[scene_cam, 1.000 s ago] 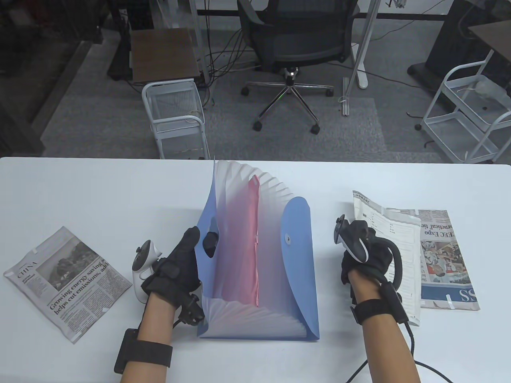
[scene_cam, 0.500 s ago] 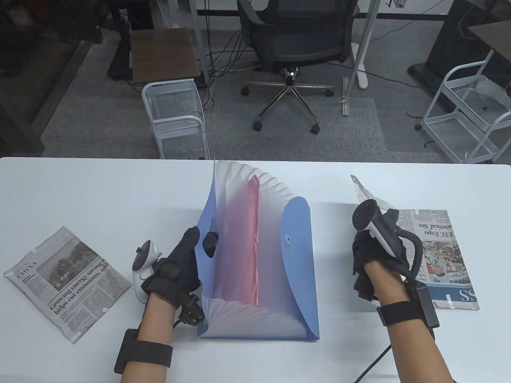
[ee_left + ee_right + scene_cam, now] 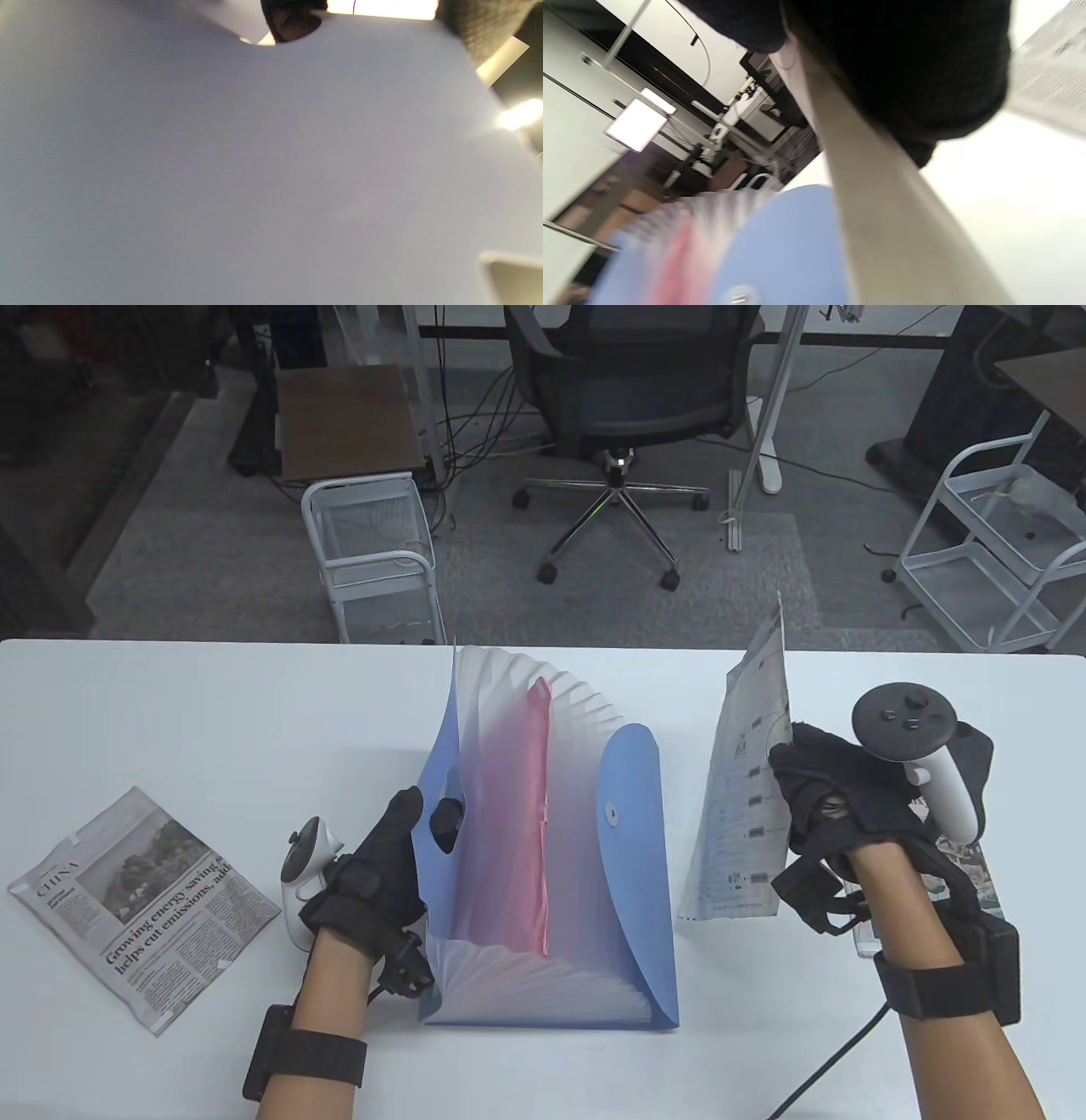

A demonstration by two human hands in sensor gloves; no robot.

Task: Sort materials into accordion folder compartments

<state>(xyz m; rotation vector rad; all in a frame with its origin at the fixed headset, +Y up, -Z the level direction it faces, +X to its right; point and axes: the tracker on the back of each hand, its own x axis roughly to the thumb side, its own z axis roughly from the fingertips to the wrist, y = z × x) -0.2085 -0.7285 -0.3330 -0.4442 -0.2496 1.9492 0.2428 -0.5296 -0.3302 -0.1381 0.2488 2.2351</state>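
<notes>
On the white worktop (image 3: 212, 704), the left hand (image 3: 373, 869) grips the front panel of the fanned-open blue plastic accordion folder (image 3: 632, 848). Just beside its flap, the right hand (image 3: 836, 806) holds a printed newspaper sheet (image 3: 747, 789) upright.

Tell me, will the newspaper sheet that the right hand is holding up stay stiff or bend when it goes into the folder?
The newspaper sheet looks thin, so it will probably flop. The right hand grips one edge only, so the free top may droop. It seems light, easy to steer toward the accordion folder.
</notes>
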